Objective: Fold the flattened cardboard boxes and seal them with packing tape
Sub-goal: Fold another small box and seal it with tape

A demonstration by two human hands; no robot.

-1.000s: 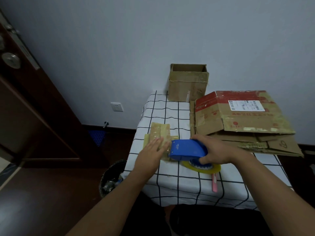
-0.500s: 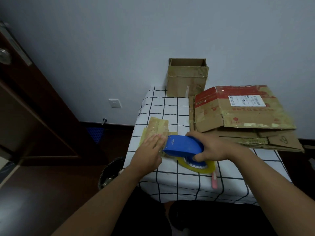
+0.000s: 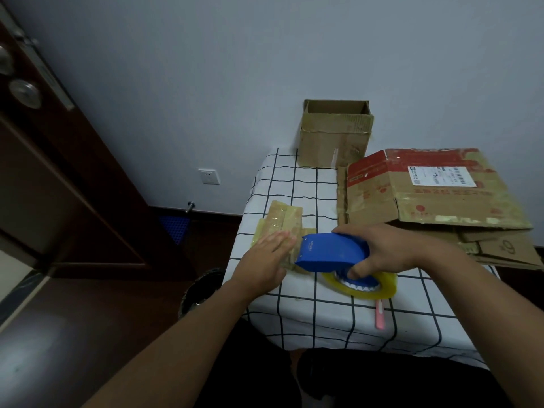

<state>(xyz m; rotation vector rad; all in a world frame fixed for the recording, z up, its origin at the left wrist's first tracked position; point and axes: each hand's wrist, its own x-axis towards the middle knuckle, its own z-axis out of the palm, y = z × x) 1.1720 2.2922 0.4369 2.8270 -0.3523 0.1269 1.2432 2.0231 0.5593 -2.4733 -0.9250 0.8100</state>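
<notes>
**Inspector:** Nearest, the right hand [image 3: 391, 251] grips the blue tape dispenser [image 3: 332, 253], its tape roll [image 3: 363, 285] at the table [image 3: 323, 322]. Against a second ago, the dispenser has edged left onto the small taped box [image 3: 282, 228].

**Clerk:** And the left hand [image 3: 266, 257]?

**Inspector:** Flat, fingers straight, pressing that box down. Judged: sealing under way. Farther off, the flattened boxes [image 3: 435, 201] await folding; the open box [image 3: 335, 134] stands by the wall.

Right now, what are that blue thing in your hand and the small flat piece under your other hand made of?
Blue tape dispenser: apparently hard plastic, smooth and matte, holding a glossy yellowish tape roll. Small flattened box: brown cardboard, shiny where old tape covers it.
</notes>
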